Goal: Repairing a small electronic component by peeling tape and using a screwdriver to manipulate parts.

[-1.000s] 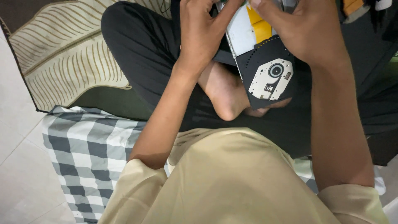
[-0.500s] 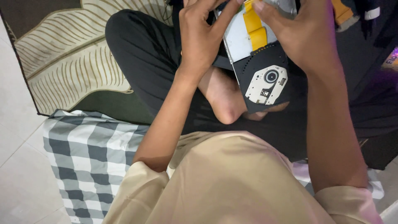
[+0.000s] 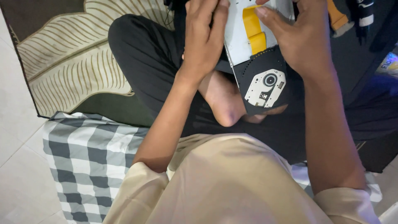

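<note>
Both hands grip an optical disc drive [image 3: 259,62]: left hand [image 3: 202,39] on its left edge, right hand [image 3: 300,39] over the yellow ribbon cable [image 3: 253,31], above crossed legs.

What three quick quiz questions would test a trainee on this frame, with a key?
1. True or false: both hands hold the drive.
2. What colour is the ribbon cable on the drive?
A) yellow
B) green
C) red
3. What does the person sit on, beside the leaf-patterned rug?

Key
1. True: the left hand grips its left edge, the right hand its right side.
2. A.
3. A grey and white checked cloth.
</note>
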